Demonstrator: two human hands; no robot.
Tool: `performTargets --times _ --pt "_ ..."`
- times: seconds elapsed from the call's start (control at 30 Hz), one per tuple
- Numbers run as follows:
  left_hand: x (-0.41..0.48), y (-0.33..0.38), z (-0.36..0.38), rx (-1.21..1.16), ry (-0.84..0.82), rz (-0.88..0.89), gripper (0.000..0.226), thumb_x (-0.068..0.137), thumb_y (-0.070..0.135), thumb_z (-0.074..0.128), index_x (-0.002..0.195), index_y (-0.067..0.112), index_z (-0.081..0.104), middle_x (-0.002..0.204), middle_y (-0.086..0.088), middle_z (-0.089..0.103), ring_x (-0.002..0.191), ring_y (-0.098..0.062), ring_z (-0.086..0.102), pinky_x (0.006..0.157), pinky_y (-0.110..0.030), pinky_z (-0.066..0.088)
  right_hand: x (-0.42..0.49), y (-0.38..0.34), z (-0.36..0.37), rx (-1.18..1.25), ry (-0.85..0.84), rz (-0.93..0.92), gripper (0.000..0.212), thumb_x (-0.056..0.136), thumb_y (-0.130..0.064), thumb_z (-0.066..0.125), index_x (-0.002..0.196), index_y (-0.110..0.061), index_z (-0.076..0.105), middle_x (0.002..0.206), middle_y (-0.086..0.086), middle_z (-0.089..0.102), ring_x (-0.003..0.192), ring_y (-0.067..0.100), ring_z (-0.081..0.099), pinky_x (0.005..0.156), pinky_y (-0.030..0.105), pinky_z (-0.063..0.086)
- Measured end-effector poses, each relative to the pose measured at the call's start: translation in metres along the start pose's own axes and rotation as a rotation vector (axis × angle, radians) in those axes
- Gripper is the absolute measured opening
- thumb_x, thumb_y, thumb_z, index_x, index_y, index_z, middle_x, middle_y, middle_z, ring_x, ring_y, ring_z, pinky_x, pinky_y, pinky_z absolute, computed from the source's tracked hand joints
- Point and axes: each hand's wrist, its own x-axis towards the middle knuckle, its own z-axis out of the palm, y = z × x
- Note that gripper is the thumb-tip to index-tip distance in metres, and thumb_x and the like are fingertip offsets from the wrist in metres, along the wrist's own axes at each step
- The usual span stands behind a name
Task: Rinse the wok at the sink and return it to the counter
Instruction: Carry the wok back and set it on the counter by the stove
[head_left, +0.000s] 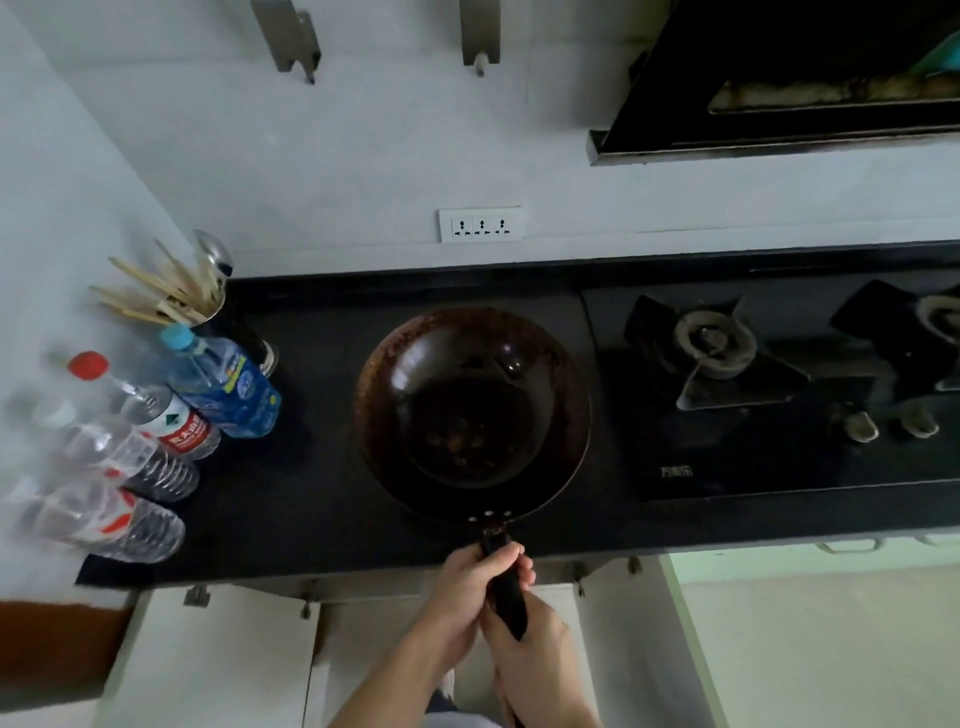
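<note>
Your left hand (467, 582) and right hand (540, 649) both clasp the black handle (511, 608) of the dark wok (472, 410), rim rust-brown, floor residue-speckled.

wok (467, 374): we see dark brown, near black at the bottom, rusty speckle round the rim
wok handle (511, 608): black
counter (311, 493): black
hob (753, 467): glossy black, white lettering
blue bottle (228, 389): blue label, light-blue cap
red-cap bottle (166, 415): clear, red-and-white label
socket (480, 224): white, black slots
chopsticks (150, 301): pale wood
</note>
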Motion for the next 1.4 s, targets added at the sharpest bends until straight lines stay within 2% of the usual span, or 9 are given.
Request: performTargets --times 0.13,0.27,0.37,0.43,0.67,0.93,1.17,1.27,1.4 --pt "0.016 0.023 -0.02 0.04 -0.05 -0.028 0.013 0.088 0.008 0.068 0.078 0.004 0.076 0.081 -0.017 0.07 0.076 -0.025 0.066 0.081 -0.037 0.049 0.011 -0.024 0.02 0.027 0.057 0.054 0.023 0.089 -0.041 0.065 0.094 -0.019 0.068 0.076 0.002 0.072 0.065 0.011 0.067 0.049 0.012 0.041" --pt "0.033 0.043 -0.032 0.054 -0.108 -0.048 0.011 0.091 0.006 0.064 0.087 0.0 0.072 0.081 -0.015 0.07 0.075 -0.023 0.067 0.078 -0.033 0.053 0.023 -0.039 0.037 0.059 0.113 0.104 0.033 0.084 -0.048 0.065 0.098 -0.019 0.069 0.08 0.006 0.075 0.075 0.023 0.072 0.056 0.02 0.045" --pt "0.043 0.054 -0.04 0.066 -0.153 -0.056 0.01 0.092 0.008 0.064 0.091 0.001 0.07 0.083 -0.013 0.07 0.078 -0.021 0.068 0.079 -0.033 0.053 0.031 -0.051 0.044 0.073 0.131 0.111 0.027 0.086 -0.046 0.063 0.094 -0.021 0.068 0.073 0.004 0.073 0.064 0.017 0.068 0.054 0.022 0.045" --pt "0.049 0.06 -0.044 0.082 -0.175 -0.061 0.011 0.092 0.009 0.063 0.091 0.001 0.071 0.084 -0.013 0.07 0.08 -0.022 0.068 0.081 -0.034 0.053 0.035 -0.055 0.048 0.079 0.147 0.11 0.025 0.087 -0.044 0.064 0.094 -0.021 0.068 0.073 0.004 0.073 0.064 0.016 0.069 0.054 0.021 0.046" --pt "0.062 0.073 -0.053 0.108 -0.209 -0.094 0.011 0.092 0.011 0.064 0.093 0.002 0.071 0.086 -0.012 0.071 0.081 -0.022 0.069 0.079 -0.032 0.054 0.046 -0.069 0.054 0.089 0.175 0.091 0.018 0.093 -0.032 0.063 0.092 -0.015 0.067 0.067 -0.001 0.067 0.053 0.007 0.061 0.044 0.011 0.04" --pt "0.07 0.081 -0.056 0.134 -0.193 -0.113 0.012 0.092 0.011 0.065 0.094 0.001 0.071 0.086 -0.012 0.072 0.082 -0.022 0.07 0.08 -0.034 0.054 0.059 -0.074 0.063 0.084 0.185 0.144 0.019 0.09 -0.036 0.064 0.089 -0.017 0.067 0.066 0.001 0.069 0.052 0.01 0.063 0.045 0.015 0.044" --pt "0.071 0.08 -0.057 0.134 -0.196 -0.13 0.014 0.092 0.012 0.065 0.095 0.001 0.072 0.091 -0.014 0.073 0.086 -0.023 0.071 0.083 -0.034 0.054 0.059 -0.076 0.06 0.087 0.136 0.163 0.022 0.091 -0.037 0.064 0.093 -0.015 0.066 0.065 0.001 0.067 0.048 0.007 0.06 0.042 0.013 0.039" --pt "0.071 0.083 -0.055 0.127 -0.199 -0.142 0.017 0.093 0.012 0.064 0.099 -0.001 0.072 0.097 -0.015 0.075 0.09 -0.023 0.072 0.082 -0.033 0.055 0.057 -0.079 0.053 0.135 0.063 0.127 0.02 0.092 -0.03 0.064 0.085 -0.011 0.064 0.056 0.0 0.062 0.037 0.005 0.054 0.041 0.018 0.04" --pt "0.07 0.088 -0.054 0.093 -0.204 -0.171 0.024 0.094 0.01 0.063 0.111 -0.007 0.068 0.112 -0.019 0.073 0.099 -0.025 0.073 0.082 -0.03 0.057 0.056 -0.08 0.044 0.318 -0.027 0.106 0.023 0.096 -0.018 0.059 0.078 -0.002 0.059 0.052 0.003 0.059 0.038 0.017 0.053 0.039 0.027 0.043"
